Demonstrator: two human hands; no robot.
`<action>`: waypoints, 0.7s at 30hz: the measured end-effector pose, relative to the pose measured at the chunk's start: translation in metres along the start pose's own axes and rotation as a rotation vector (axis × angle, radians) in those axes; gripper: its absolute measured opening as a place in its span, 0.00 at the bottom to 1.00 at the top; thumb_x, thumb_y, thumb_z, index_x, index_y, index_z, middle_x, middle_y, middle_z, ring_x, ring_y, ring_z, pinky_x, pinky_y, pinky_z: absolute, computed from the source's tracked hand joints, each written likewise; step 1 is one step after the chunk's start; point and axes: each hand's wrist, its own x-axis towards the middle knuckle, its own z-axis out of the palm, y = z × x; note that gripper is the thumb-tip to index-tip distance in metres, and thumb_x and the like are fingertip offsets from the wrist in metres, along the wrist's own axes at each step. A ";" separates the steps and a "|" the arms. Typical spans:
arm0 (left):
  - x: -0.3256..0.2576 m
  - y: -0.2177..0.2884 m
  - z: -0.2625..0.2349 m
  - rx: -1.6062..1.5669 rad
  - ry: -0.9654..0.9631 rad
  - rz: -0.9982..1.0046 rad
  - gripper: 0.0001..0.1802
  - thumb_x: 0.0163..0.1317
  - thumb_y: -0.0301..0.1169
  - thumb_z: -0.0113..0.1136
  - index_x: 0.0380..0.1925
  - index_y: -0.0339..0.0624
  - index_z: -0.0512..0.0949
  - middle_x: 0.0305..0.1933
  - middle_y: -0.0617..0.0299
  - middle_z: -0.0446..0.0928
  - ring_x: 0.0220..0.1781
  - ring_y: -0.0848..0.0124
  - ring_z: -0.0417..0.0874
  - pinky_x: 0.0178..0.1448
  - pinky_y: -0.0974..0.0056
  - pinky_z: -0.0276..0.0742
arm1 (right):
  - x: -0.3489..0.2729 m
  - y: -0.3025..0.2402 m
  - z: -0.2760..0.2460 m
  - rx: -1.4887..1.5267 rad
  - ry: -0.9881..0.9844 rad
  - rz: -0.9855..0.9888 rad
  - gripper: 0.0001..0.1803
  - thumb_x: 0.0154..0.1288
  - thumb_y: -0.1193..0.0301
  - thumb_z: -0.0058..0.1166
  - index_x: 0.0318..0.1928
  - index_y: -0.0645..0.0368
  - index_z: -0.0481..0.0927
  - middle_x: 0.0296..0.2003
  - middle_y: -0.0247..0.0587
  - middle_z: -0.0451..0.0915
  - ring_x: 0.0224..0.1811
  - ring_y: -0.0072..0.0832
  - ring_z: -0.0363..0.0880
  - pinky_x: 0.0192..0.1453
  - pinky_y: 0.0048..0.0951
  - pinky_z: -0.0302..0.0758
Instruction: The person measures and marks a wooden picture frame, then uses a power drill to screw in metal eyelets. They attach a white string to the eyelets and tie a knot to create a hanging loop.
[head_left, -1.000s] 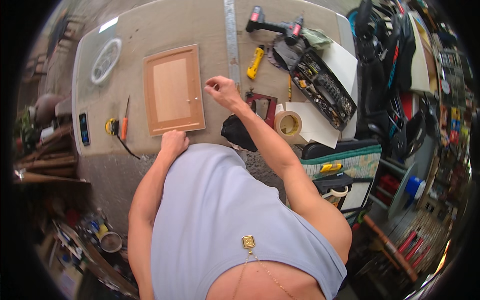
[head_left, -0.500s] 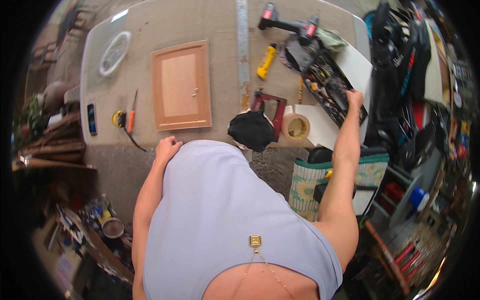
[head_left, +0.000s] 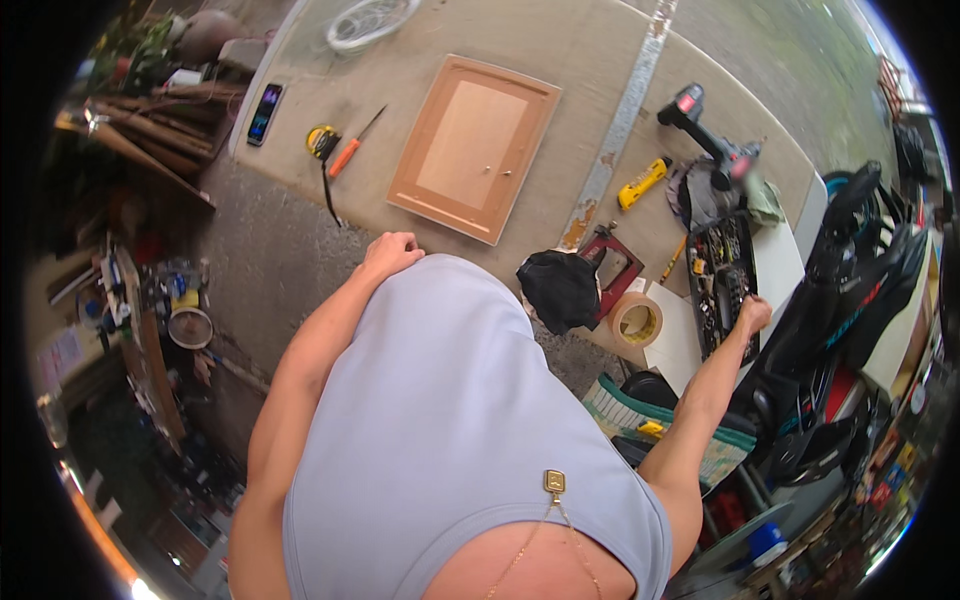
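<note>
My right hand [head_left: 755,314] reaches to the right rim of a long black tray [head_left: 724,222] filled with small hardware. Its fingers are closed; what they pinch, if anything, is hidden. My left hand [head_left: 393,254] holds nothing and rests at the table's front edge, fingers loosely bent. Just beyond it lies a flat wooden cabinet door [head_left: 470,145] with two small metal pieces on it. Left of my right hand are a roll of tan tape [head_left: 636,320], a dark red clamp-like frame [head_left: 622,268] and a bundled black cloth [head_left: 560,290].
A drill [head_left: 705,130], yellow utility knife [head_left: 644,183] and pencil [head_left: 674,258] lie near the tray. A long metal straightedge [head_left: 620,130] crosses the table. Leftward are an orange-handled screwdriver [head_left: 346,157], tape measure [head_left: 322,142] and phone [head_left: 265,114]. A motorbike [head_left: 850,300] stands to the right.
The whole view has turned, so the table and its things appear tilted clockwise and further right. My right hand stays at the tray's rim, and my left hand stays at the table edge.
</note>
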 end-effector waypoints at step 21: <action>0.006 -0.068 0.013 -0.345 0.176 -0.054 0.17 0.51 0.43 0.64 0.31 0.41 0.81 0.30 0.56 0.81 0.34 0.66 0.81 0.41 0.63 0.74 | -0.163 -0.282 -0.087 1.052 -0.526 -0.416 0.07 0.53 0.76 0.59 0.35 0.62 0.83 0.22 0.34 0.80 0.22 0.16 0.75 0.26 0.18 0.71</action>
